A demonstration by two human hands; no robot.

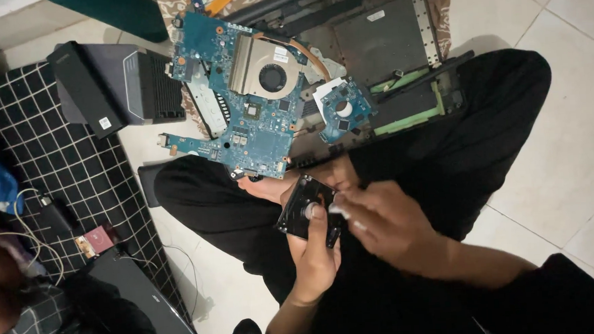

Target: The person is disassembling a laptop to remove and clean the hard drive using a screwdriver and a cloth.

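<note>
Squarely atop left hand (pixel 313 254): hard drive (pixel 309 210)

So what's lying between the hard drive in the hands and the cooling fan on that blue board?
In the head view, only the blue motherboard itself fills the stretch from the fan down to the hard drive, held in the left hand.

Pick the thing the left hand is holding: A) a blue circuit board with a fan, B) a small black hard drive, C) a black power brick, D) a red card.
B: the left hand grips a small black hard drive, thumb on its round hub.
</note>
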